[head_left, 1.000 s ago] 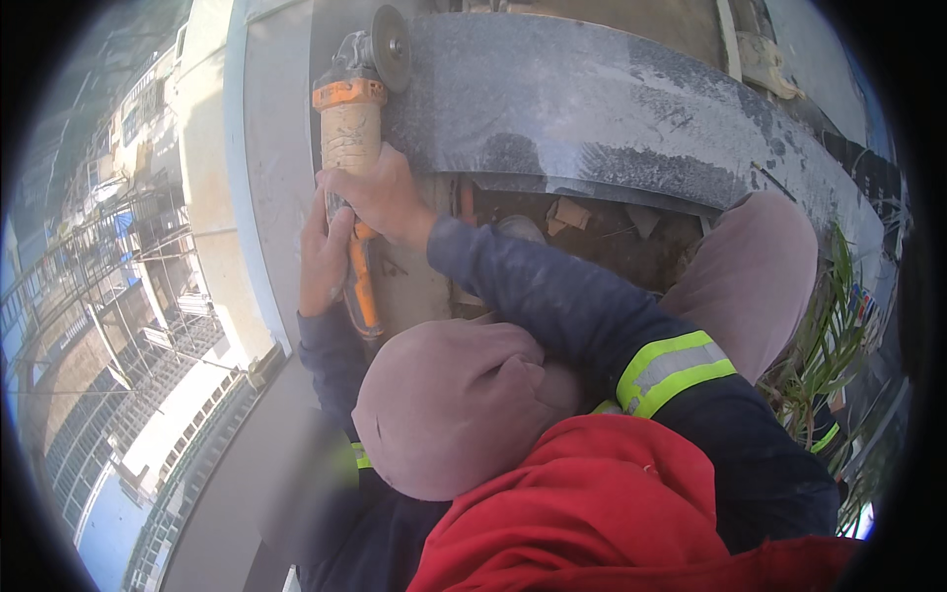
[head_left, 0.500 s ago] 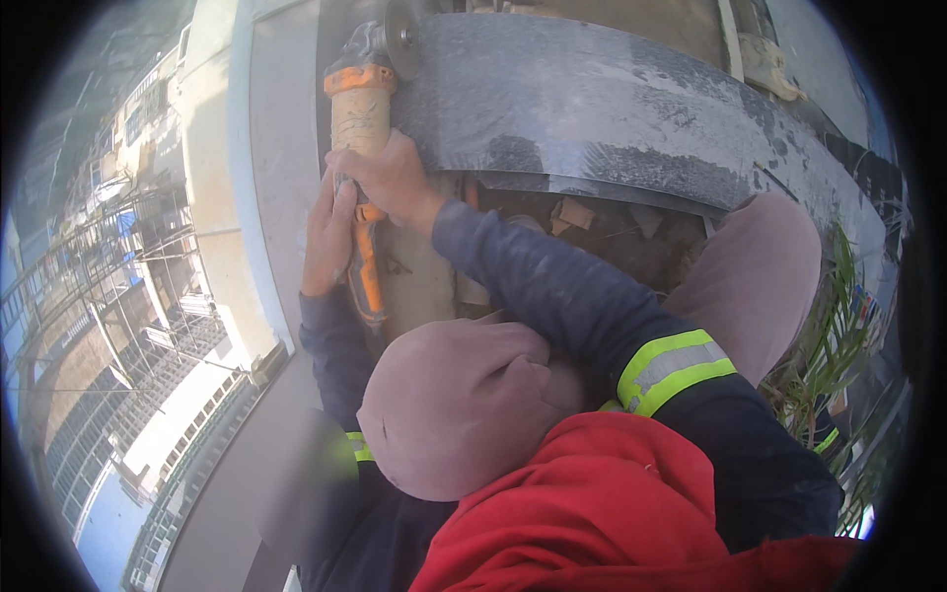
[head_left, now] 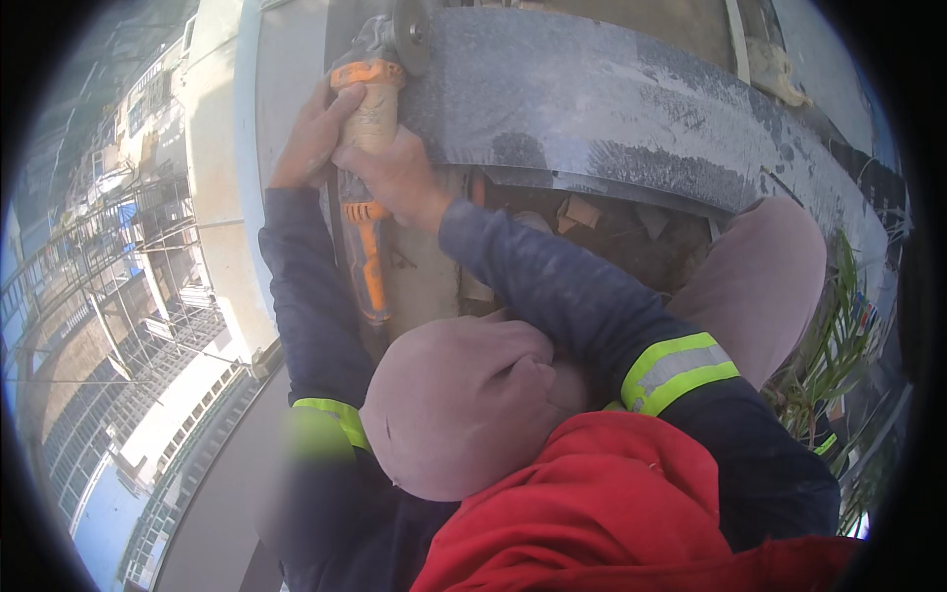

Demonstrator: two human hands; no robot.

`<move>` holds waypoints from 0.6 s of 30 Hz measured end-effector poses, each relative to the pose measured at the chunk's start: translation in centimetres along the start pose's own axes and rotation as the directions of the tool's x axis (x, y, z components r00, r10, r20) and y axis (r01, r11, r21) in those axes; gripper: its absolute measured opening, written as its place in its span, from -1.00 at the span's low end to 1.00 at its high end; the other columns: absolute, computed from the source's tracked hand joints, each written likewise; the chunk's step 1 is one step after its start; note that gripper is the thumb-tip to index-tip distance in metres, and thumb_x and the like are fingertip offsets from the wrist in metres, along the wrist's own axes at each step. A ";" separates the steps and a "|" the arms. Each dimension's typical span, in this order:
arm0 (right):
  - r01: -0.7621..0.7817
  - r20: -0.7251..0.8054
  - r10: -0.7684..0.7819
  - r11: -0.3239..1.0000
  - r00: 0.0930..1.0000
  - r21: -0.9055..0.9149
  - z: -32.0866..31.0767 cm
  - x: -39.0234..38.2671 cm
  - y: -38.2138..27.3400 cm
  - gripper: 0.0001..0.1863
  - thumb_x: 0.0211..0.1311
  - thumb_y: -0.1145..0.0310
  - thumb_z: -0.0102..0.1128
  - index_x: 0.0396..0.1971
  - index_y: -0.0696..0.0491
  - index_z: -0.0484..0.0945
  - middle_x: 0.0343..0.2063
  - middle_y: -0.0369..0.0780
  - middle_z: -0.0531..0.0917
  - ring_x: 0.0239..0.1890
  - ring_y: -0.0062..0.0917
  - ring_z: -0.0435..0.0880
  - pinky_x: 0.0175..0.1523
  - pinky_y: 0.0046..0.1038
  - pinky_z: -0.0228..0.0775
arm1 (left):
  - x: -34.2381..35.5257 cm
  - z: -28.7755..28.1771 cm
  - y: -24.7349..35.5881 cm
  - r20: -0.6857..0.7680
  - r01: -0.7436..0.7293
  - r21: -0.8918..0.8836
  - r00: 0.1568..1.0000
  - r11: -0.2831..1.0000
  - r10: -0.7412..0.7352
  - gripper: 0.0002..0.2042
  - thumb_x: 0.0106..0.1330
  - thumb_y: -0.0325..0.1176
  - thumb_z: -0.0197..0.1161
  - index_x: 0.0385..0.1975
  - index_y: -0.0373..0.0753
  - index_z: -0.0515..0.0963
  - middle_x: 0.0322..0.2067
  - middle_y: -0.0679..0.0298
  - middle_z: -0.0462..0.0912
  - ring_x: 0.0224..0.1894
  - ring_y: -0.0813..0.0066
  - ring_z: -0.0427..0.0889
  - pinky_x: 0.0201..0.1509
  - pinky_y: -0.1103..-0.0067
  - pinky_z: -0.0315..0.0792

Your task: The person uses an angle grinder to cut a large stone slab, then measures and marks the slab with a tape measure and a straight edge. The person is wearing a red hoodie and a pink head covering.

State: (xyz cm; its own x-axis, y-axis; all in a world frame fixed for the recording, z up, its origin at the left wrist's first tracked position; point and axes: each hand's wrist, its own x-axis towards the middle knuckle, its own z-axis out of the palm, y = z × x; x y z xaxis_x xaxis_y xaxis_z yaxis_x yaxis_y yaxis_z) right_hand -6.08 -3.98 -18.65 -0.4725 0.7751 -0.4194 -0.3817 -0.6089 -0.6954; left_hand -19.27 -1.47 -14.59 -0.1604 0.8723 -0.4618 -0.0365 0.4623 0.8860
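An angle grinder (head_left: 373, 116) with an orange collar and handle lies upper left, its head pointing away from me. Near the collar, my left hand (head_left: 314, 136) closes on the left side of the light-coloured body, thumb on top. My right hand (head_left: 402, 183) grips the same body lower down, from the right. The round cutting disc (head_left: 410, 36) stands on edge at the far end, beside the left end of a long grey stone slab (head_left: 562, 99). Whether the disc touches the slab, I cannot tell. Several of my fingers are hidden beneath the tool.
Below the slab sits a gap with broken brick pieces (head_left: 580, 212). My bent knees (head_left: 464, 405) are close beneath my arms. Green leaves (head_left: 824, 335) grow at the right. Left of a pale ledge (head_left: 212, 148) the view drops to scaffolding (head_left: 128, 266) and buildings far below.
My left hand has moved up the grinder, from below my right hand to beside the collar. The grinder has shifted slightly to the right; my right hand keeps its hold.
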 end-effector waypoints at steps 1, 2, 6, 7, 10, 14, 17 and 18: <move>0.001 -0.008 -0.001 1.000 1.000 -0.029 0.0 0.0 0.3 -0.61 0.22 0.43 0.38 0.01 0.25 0.54 -0.16 -0.20 0.70 -0.15 -0.54 0.73 -0.10 -0.46 0.61 | 0.1 0.0 0.0 0.028 -0.002 0.019 1.000 1.000 0.002 -0.44 0.54 -0.19 0.18 0.42 -0.36 0.27 0.18 0.09 0.54 0.13 0.36 0.62 0.18 0.47 0.54; 0.001 -0.015 -0.002 0.998 1.000 -0.058 0.0 -0.1 0.5 -0.61 0.22 0.44 0.38 0.01 0.25 0.54 -0.16 -0.20 0.70 -0.15 -0.55 0.73 -0.10 -0.46 0.61 | 0.1 0.1 0.0 0.034 -0.007 0.030 0.999 1.000 0.006 -0.43 0.53 -0.21 0.20 0.42 -0.36 0.26 0.18 0.08 0.53 0.13 0.36 0.62 0.18 0.47 0.55; 0.033 -0.004 -0.033 0.998 0.999 -0.048 -0.1 -0.5 1.0 -0.60 0.22 0.44 0.39 0.01 0.26 0.52 -0.15 -0.19 0.70 -0.14 -0.55 0.73 -0.08 -0.47 0.62 | -0.4 0.2 -0.6 0.072 -0.043 0.051 0.997 0.998 0.040 -0.37 0.46 -0.27 0.28 0.43 -0.35 0.21 0.18 0.07 0.51 0.13 0.34 0.61 0.18 0.45 0.57; 0.048 0.000 -0.048 0.998 0.999 -0.039 0.0 -0.6 1.1 -0.60 0.22 0.44 0.39 0.01 0.26 0.52 -0.15 -0.18 0.70 -0.14 -0.54 0.73 -0.07 -0.47 0.62 | -0.5 0.1 -0.7 0.084 -0.057 0.051 0.995 0.997 0.053 -0.35 0.44 -0.28 0.30 0.44 -0.35 0.19 0.18 0.07 0.51 0.13 0.34 0.61 0.17 0.44 0.57; 0.068 -0.012 -0.069 0.997 0.998 -0.024 0.2 -0.6 1.5 -0.60 0.22 0.46 0.38 0.02 0.26 0.51 -0.15 -0.18 0.70 -0.13 -0.54 0.73 -0.07 -0.47 0.62 | -0.4 0.1 -1.3 0.097 -0.045 -0.015 0.994 0.999 0.046 -0.34 0.43 -0.29 0.32 0.43 -0.35 0.18 0.16 0.08 0.51 0.11 0.37 0.61 0.14 0.45 0.59; 0.048 -0.003 -0.048 0.999 0.999 -0.006 -0.1 -0.3 1.2 -0.60 0.22 0.47 0.36 0.02 0.26 0.51 -0.14 -0.18 0.69 -0.12 -0.53 0.73 -0.06 -0.46 0.62 | 0.1 0.3 -1.4 0.086 -0.047 -0.063 0.995 0.997 0.053 -0.39 0.44 -0.30 0.31 0.39 -0.35 0.21 0.12 0.09 0.52 0.08 0.39 0.62 0.10 0.47 0.61; 0.033 0.018 -0.033 0.999 0.999 -0.015 -0.4 0.3 1.6 -0.60 0.21 0.48 0.36 0.03 0.26 0.51 -0.13 -0.18 0.69 -0.12 -0.53 0.73 -0.07 -0.46 0.63 | 0.5 0.3 -1.6 0.084 -0.037 -0.079 0.996 0.996 0.043 -0.40 0.45 -0.29 0.31 0.38 -0.35 0.21 0.11 0.10 0.52 0.08 0.40 0.62 0.09 0.48 0.61; 0.040 0.014 -0.040 0.999 0.999 -0.014 -0.5 0.4 1.7 -0.60 0.21 0.48 0.36 0.02 0.26 0.51 -0.14 -0.18 0.69 -0.13 -0.53 0.73 -0.07 -0.46 0.63 | 0.6 0.2 -1.7 0.086 -0.033 -0.071 0.996 0.997 0.039 -0.40 0.45 -0.29 0.31 0.38 -0.35 0.21 0.11 0.10 0.52 0.08 0.40 0.61 0.10 0.48 0.60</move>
State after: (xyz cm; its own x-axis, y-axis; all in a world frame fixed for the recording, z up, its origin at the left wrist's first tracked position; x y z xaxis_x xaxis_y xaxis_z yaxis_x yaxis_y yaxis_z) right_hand -6.50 -4.62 -20.31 -0.4678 0.7963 -0.3836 -0.3892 -0.5752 -0.7195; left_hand -19.11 -1.68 -16.41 -0.0767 0.9001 -0.4289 -0.1015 0.4209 0.9014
